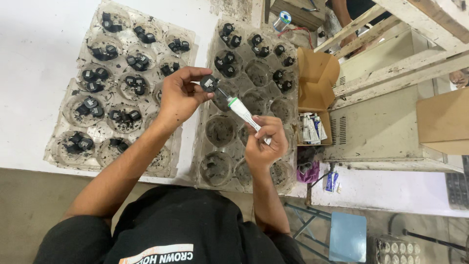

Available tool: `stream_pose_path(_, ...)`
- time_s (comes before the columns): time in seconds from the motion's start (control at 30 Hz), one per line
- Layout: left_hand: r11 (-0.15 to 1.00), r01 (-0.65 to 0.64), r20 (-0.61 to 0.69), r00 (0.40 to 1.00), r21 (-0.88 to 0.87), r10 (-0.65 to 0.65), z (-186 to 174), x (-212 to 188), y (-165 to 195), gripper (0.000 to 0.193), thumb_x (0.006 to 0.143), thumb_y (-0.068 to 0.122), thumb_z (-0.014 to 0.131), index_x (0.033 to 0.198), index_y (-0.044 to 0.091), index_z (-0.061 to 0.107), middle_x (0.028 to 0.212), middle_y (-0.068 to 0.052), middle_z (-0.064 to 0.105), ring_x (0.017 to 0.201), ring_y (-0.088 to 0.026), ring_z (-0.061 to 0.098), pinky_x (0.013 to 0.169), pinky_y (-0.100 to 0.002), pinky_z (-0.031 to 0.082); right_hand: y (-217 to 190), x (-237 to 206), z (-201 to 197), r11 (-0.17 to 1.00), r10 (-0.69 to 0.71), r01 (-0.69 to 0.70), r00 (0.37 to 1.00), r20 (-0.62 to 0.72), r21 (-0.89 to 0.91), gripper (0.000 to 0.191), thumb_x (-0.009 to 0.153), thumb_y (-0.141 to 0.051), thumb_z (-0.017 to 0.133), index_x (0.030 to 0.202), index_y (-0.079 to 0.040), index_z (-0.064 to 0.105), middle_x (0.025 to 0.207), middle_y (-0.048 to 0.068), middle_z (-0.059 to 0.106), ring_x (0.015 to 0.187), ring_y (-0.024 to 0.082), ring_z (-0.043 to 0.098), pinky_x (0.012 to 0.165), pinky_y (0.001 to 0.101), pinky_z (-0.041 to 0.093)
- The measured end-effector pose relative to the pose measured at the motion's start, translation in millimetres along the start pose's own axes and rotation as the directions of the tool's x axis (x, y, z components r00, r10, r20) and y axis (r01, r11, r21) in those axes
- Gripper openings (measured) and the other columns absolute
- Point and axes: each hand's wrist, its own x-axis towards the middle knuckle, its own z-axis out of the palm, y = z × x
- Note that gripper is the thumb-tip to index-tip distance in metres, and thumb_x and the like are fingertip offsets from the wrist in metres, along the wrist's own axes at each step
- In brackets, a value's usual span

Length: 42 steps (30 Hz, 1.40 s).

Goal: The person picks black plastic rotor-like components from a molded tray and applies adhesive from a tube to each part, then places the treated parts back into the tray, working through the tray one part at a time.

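Both hands busy: left hand (pixel 178 98) fingers pinching black part (pixel 209 83); right hand (pixel 265 142) gripping white tube (pixel 243 112), tip seemingly touching it.

White table (pixel 34 58), stained. On it: left tray (pixel 63 146) and right tray (pixel 293 105), clear, cupped, side by side, with small black parts; open carton (pixel 315 73) of tubes (pixel 311 128) just beside right tray.

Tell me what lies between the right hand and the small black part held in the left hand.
In the head view, a white glue tube spans the gap from right hand to black part, its thin nozzle touching it.
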Motion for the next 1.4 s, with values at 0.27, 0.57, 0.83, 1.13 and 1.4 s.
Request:
stream_pose_path(0.27, 1.0, 0.008, 0.001, 1.0, -0.019, -0.008, -0.9, 1.2, -14.5, 0.046, 0.081, -0.018, 0.074, 0.123, 0.0, 0.068, 0.104, -0.001, 0.072, 0.088, -0.004, 0.067, 0.083, -0.021, 0.062, 7.8, -0.3, 6.8, 0.991, -0.057, 0.062, 0.998, 0.041, -0.116, 0.036, 0.074, 0.022, 0.072, 0.081, -0.006, 0.05, 0.097, 0.013, 0.072, 0.096, 0.023, 0.071, 0.083, 0.0332, 0.057)
stream_pose_path(0.57, 0.999, 0.039, 0.023, 0.999, -0.03, -0.039, -1.2, -1.8, -23.1, 0.051, 0.081, -0.019, 0.073, 0.127, 0.001, 0.07, 0.095, 0.003, 0.065, 0.081, 0.0, 0.058, 0.081, -0.019, 0.061, 10.4, -1.0, 4.3, 0.97, -0.111, 0.13, 0.989, 0.102, -0.204, 0.032, 0.07, 0.019, 0.069, 0.074, -0.005, 0.049, 0.094, 0.012, 0.073, 0.091, 0.024, 0.072, 0.078, 0.0338, 0.058)
stream_pose_path(0.83, 0.99, 0.119, 0.027, 0.993, -0.07, -0.118, 0.6, -5.2, -18.5, 0.049, 0.08, -0.018, 0.074, 0.126, -0.001, 0.068, 0.096, 0.001, 0.067, 0.08, -0.002, 0.062, 0.081, -0.02, 0.062, 16.2, -3.4, -0.5, 0.983, -0.067, 0.083, 0.992, 0.103, -0.164, 0.027, 0.067, 0.018, 0.063, 0.073, -0.005, 0.048, 0.093, 0.013, 0.072, 0.09, 0.024, 0.073, 0.075, 0.0326, 0.058)
stream_pose_path(1.13, 0.989, 0.123, 0.033, 0.992, -0.081, -0.121, -1.8, -5.3, -27.4, 0.05, 0.08, -0.018, 0.074, 0.127, -0.002, 0.067, 0.096, -0.001, 0.069, 0.077, -0.003, 0.062, 0.077, -0.02, 0.06, 14.7, -5.9, -0.6, 0.981, -0.072, 0.091, 0.991, 0.11, -0.172, 0.025, 0.066, 0.017, 0.059, 0.071, -0.004, 0.047, 0.092, 0.012, 0.071, 0.089, 0.026, 0.071, 0.077, 0.0342, 0.057)
stream_pose_path(1.4, 0.978, 0.105, 0.025, 0.994, -0.182, -0.102, -0.4, -8.8, -40.3, 0.049, 0.085, -0.018, 0.07, 0.131, -0.003, 0.067, 0.097, -0.001, 0.067, 0.077, -0.003, 0.059, 0.082, -0.022, 0.062, 13.5, -7.3, -0.2, 0.984, -0.064, 0.08, 0.993, 0.103, -0.158, 0.027, 0.066, 0.018, 0.06, 0.071, -0.005, 0.046, 0.092, 0.012, 0.071, 0.088, 0.025, 0.071, 0.077, 0.0334, 0.056)
